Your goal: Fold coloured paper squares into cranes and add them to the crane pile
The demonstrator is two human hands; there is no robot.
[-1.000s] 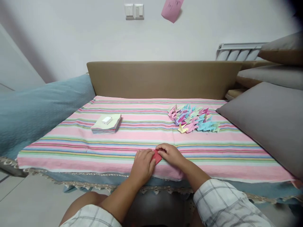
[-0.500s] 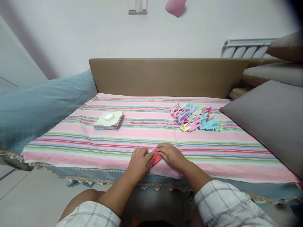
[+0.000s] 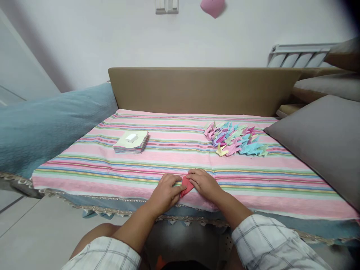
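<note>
A small folded piece of red origami paper [image 3: 187, 183] lies on the striped cloth near the front edge. My left hand [image 3: 166, 192] is at its left side, with the thumb and index finger pressing on the paper. From the right, my right hand [image 3: 204, 183] grips the paper's upper right edge with bent fingers, hiding part of it. Beyond my right hand sits a cluster of folded paper cranes [image 3: 236, 139] in pink, blue, purple, green and yellow.
To the left stands a stack of square paper sheets [image 3: 131, 143] with a small white block [image 3: 131, 138] on top. The striped cloth [image 3: 174, 157] covers the seat. A blue cushion [image 3: 56, 120] borders the left, a grey cushion [image 3: 315, 138] the right, and a brown backrest [image 3: 197, 90] the rear.
My left hand's index finger has stretched toward the top of the red paper, and its thumb has slid onto the paper's face. The whole view has shifted slightly.
</note>
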